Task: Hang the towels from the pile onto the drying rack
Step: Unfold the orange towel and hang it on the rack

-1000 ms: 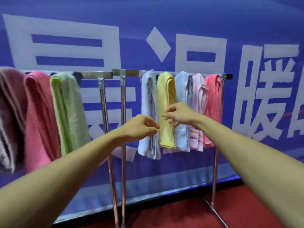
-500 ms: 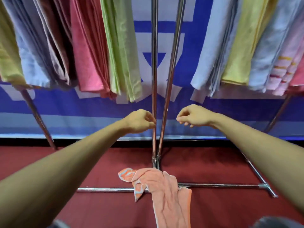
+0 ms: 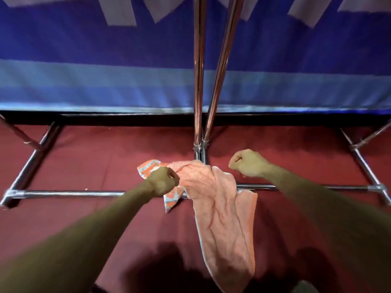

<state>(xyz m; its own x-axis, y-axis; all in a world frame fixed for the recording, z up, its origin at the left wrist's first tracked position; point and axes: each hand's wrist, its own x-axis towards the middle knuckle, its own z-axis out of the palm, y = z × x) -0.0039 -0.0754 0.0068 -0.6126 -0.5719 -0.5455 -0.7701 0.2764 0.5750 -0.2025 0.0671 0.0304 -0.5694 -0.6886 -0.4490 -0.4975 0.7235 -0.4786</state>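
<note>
Towel (image 3: 220,208) lies on the floor (image 3: 84,166), draped across the base bar (image 3: 74,193) of the drying rack (image 3: 359,157), far end at the foot of two upright poles (image 3: 198,81). Banner (image 3: 84,60) stands behind the rack. Left hand (image 3: 161,181) is over the towel's left corner; right hand (image 3: 247,163) is just right of the towel.

Both bare arms are stretching forward and down, side by side. The left hand (image 3: 161,181) is keeping its fingers curled in a fist; the right hand (image 3: 248,163) is fisted likewise, knuckles up.
</note>
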